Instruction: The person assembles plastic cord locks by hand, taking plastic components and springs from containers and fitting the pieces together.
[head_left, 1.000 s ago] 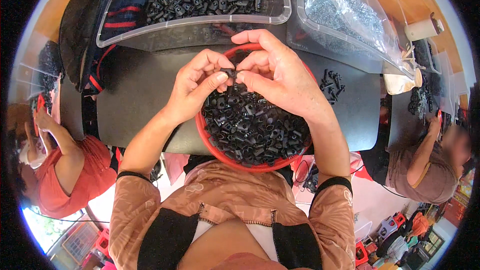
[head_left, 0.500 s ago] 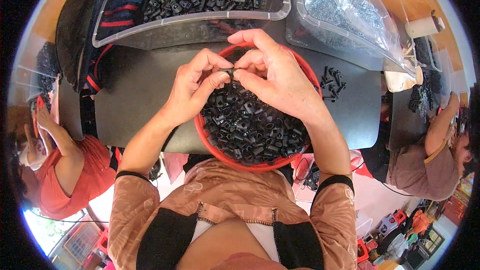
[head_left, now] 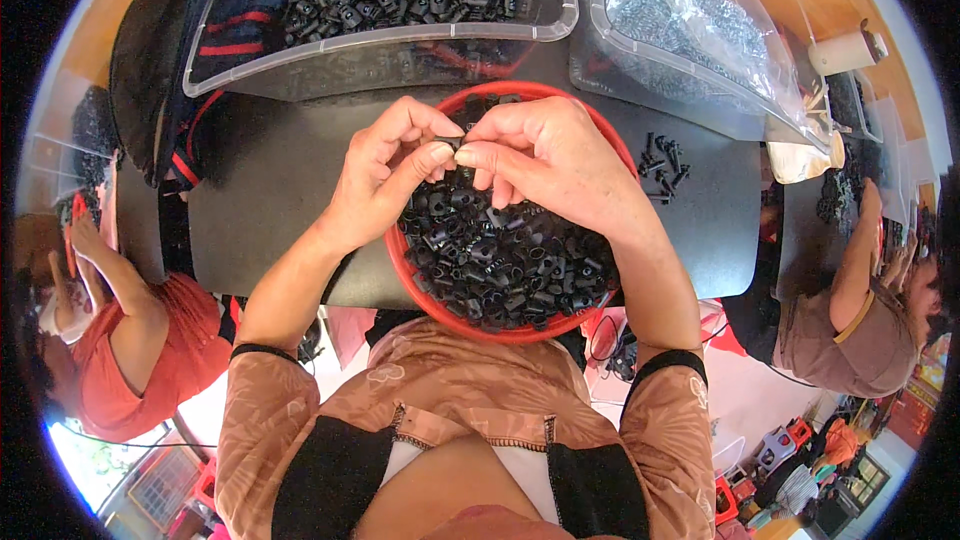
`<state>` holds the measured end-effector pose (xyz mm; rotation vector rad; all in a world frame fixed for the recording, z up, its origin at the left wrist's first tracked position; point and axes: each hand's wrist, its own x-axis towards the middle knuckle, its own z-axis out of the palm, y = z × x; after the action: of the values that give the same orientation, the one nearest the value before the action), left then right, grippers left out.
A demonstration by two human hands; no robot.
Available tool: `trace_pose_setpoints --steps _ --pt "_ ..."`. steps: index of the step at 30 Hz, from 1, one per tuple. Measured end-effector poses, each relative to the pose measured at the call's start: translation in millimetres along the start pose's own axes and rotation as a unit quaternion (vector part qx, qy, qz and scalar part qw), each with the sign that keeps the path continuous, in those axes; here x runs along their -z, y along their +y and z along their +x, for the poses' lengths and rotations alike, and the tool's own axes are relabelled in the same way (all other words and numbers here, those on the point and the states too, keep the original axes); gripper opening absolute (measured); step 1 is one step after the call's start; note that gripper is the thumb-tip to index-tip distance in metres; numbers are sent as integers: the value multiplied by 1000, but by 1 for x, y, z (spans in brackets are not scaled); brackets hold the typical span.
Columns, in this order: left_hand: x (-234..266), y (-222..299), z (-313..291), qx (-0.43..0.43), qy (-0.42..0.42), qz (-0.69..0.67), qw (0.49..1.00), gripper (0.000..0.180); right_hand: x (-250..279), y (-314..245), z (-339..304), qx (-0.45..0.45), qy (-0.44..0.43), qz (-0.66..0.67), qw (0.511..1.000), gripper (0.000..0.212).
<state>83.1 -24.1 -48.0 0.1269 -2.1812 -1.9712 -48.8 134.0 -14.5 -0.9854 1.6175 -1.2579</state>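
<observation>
Over the far left part of a red basin [head_left: 404,275], my two hands meet at the fingertips. My left hand [head_left: 378,180] pinches a small black plastic piece [head_left: 450,143], which looks like a cord lock, between thumb and forefinger. From the other side my right hand [head_left: 555,155] has its thumb and forefinger closed on the same piece; its other fingers curl loosely below. Fingertips cover most of the piece. A heap of hollow black cord lock parts [head_left: 500,260] fills the basin beneath both hands.
Beyond the basin stands a clear bin [head_left: 380,35] of black cord locks; right of it, another clear bin [head_left: 670,90] holds a bag of small metallic springs [head_left: 680,15]. Small black pins [head_left: 663,165] lie on the dark table [head_left: 270,200]. People work at left and right.
My right hand's forefinger has come down from its raised position onto the small black piece, and its other fingers have dropped lower. My left hand keeps its pinch. The person at right has shifted an arm.
</observation>
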Motion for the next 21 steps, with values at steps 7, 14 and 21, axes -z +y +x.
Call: trace_pose_setpoints --steps 7,14,21 --pt "-1 -3 1 -16 25 32 999 13 -1 4 -1 12 -4 12 1000 16" --pt "1 0 0 -10 25 30 999 11 -4 6 3 20 5 23 1000 14" --pt "-4 3 -5 -42 43 102 993 9 -6 7 5 -15 -29 111 993 13"
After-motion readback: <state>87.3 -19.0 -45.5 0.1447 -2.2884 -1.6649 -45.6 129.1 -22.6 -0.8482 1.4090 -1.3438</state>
